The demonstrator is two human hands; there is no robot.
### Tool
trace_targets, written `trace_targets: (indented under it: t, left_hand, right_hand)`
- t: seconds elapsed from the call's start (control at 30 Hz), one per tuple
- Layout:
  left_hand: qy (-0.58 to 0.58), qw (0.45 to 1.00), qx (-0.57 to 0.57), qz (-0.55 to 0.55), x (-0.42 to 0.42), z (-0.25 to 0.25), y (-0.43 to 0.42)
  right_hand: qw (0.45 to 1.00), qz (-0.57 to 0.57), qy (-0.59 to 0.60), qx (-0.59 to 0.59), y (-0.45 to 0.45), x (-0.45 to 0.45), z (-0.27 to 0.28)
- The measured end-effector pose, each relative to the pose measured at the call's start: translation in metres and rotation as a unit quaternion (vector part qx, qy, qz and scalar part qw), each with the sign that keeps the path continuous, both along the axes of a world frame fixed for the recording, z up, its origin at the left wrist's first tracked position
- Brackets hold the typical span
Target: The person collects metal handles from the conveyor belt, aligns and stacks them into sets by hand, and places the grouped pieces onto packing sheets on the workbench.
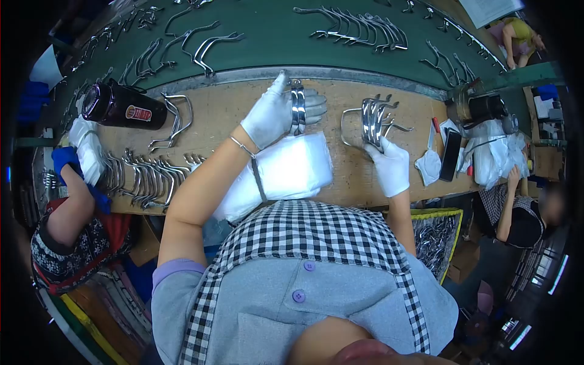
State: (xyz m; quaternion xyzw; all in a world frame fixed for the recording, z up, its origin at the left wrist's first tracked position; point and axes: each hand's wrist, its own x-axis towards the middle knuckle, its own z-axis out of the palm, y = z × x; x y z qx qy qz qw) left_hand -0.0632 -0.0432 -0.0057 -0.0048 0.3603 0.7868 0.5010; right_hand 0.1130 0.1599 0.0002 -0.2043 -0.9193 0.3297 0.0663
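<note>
My left hand (283, 112), in a white glove, has its thumb stretched up and its fingers extended. A few shiny curved chrome pieces (298, 109) lie across these fingers, side by side. My right hand (389, 165), also gloved in white, grips the lower end of a bunch of bent chrome pieces (376, 118) on the table; its fingertips are partly hidden by the metal. Between my hands and my body is a stack of white plastic bags (292, 167) with a dark band around it.
Rows of bent chrome pieces (152, 179) line the table's left front, near a dark flask (125, 106). More lie on the green belt (267, 45) beyond the table edge. A phone (450, 155) lies at right. Other people work at both sides, one wearing a blue glove (66, 159).
</note>
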Motion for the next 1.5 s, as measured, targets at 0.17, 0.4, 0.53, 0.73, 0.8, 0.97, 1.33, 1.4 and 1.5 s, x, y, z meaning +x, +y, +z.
trace_targets:
  t: [0.17,0.4,0.53,0.73,0.8,0.97,1.33,1.4,1.5]
  left_hand:
    - [-0.004,0.999,0.047,-0.007,0.005,0.002,0.006]
    - [-0.049,0.992,0.113,0.031,-0.012,-0.001,-0.001]
    - [-0.023,0.992,0.096,0.075,-0.023,-0.008,-0.001]
    - [-0.023,0.988,0.148,0.041,-0.024,-0.017,-0.004]
    - [-0.017,0.990,0.137,0.040,-0.026,-0.024,-0.005]
    - [-0.036,0.988,0.136,0.061,-0.023,-0.023,-0.005]
    - [-0.069,0.986,0.124,0.089,-0.020,-0.015,-0.011]
    - [-0.008,0.985,0.140,0.096,-0.018,0.003,-0.022]
    - [0.060,0.981,0.134,0.122,-0.018,0.012,-0.042]
  right_hand:
    - [0.993,0.063,0.083,-0.060,-0.021,-0.021,0.002]
    - [0.977,0.212,-0.035,0.003,-0.044,-0.092,-0.008]
    - [0.953,0.244,-0.122,0.132,-0.045,-0.110,-0.002]
    - [0.990,0.142,-0.007,0.019,-0.041,-0.104,0.014]
    - [0.974,0.187,0.111,0.062,-0.050,-0.117,0.006]
    - [0.902,0.283,0.223,0.236,-0.084,-0.156,-0.002]
    - [0.977,0.159,-0.009,0.145,-0.076,-0.222,0.030]
    - [0.984,0.114,0.087,0.104,-0.058,-0.206,0.028]
    - [0.964,0.099,-0.005,-0.248,-0.036,-0.164,0.038]
